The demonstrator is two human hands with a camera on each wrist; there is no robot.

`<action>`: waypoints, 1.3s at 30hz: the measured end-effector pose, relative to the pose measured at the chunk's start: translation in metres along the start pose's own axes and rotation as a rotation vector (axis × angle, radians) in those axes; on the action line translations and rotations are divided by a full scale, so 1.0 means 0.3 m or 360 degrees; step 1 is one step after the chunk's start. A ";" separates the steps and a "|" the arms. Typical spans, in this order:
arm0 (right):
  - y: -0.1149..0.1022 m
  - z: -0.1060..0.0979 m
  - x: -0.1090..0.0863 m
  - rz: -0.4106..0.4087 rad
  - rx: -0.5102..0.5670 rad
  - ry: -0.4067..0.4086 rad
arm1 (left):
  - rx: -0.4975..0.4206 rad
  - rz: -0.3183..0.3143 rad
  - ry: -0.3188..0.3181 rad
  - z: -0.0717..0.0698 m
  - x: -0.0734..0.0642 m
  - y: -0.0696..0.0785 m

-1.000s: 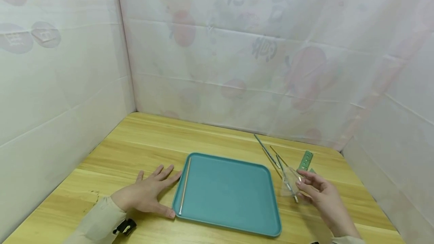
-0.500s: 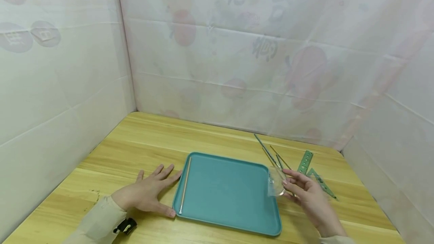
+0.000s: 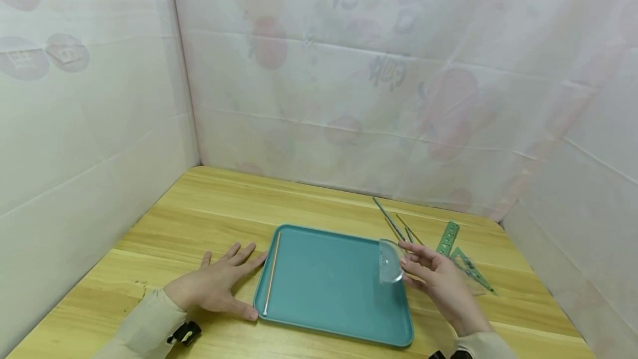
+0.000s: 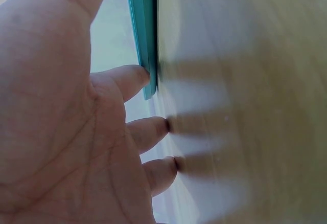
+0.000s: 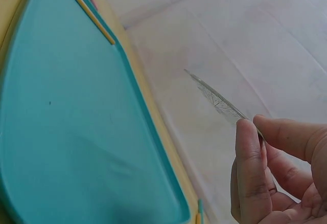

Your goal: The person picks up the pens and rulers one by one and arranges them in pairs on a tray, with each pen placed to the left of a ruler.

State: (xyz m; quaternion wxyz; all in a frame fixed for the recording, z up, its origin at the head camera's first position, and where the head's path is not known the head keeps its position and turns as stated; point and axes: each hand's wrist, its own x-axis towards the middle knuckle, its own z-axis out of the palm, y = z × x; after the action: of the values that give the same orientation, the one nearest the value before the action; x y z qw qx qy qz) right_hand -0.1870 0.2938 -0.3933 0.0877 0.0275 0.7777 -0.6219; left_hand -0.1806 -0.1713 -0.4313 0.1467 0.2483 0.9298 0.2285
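Observation:
A clear plastic protractor [image 3: 390, 262] is pinched between the thumb and fingers of my right hand [image 3: 438, 281]. It hangs over the right edge of the teal tray [image 3: 334, 292]; the right wrist view shows the protractor [image 5: 217, 97] nearly edge-on, above the tray [image 5: 76, 106]. My left hand [image 3: 214, 286] rests with spread fingers on the table, its thumb and index fingertip at the tray's left rim. In the left wrist view a fingertip of the left hand [image 4: 66, 116] meets the tray's side [image 4: 145, 35]. A thin brush [image 3: 272, 273] lies along the tray's left side.
Right of the tray lie several thin brushes or pencils [image 3: 389, 218], a green ruler [image 3: 448, 237] and a green set square [image 3: 473, 271]. The wooden table [image 3: 239, 198] ends at pale printed cloth walls [image 3: 319, 98].
My right hand has carried the protractor left, from among the things beside the tray to over its right edge. The set square has come into fuller view. My left hand stays put.

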 end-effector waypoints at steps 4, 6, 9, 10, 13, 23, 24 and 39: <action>-0.012 0.025 0.017 -0.0004 -0.0007 -0.0066 | 0.0002 -0.0010 0.0006 0.003 0.000 -0.003; -0.015 0.039 0.025 -0.0010 -0.0001 -0.0092 | 0.0006 -0.0006 0.0007 0.004 0.000 -0.004; -0.018 0.061 0.035 -0.0022 0.0009 -0.0111 | 0.0010 -0.0002 0.0009 0.003 0.001 -0.004; -0.019 0.068 0.037 -0.0025 0.0009 -0.0115 | 0.0008 -0.0001 0.0008 0.002 0.001 -0.003; -0.021 0.085 0.046 -0.0025 -0.0004 -0.0124 | 0.0004 -0.0003 0.0002 0.001 0.000 0.000; -0.033 0.150 0.075 -0.0044 -0.0045 -0.0142 | -0.0006 -0.0014 -0.0008 0.000 0.000 0.000; -0.033 0.156 0.079 -0.0048 -0.0047 -0.0149 | -0.0008 -0.0015 -0.0009 -0.001 0.000 0.000; -0.033 0.274 0.122 -0.0103 -0.0060 -0.0281 | 0.0009 -0.0009 0.0007 0.005 0.001 -0.006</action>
State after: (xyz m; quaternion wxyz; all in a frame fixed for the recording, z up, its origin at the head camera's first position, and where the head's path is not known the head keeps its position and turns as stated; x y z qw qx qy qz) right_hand -0.2162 0.2092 -0.4073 0.1362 -0.0542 0.7790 -0.6096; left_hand -0.1810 -0.1720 -0.4335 0.1447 0.2456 0.9315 0.2258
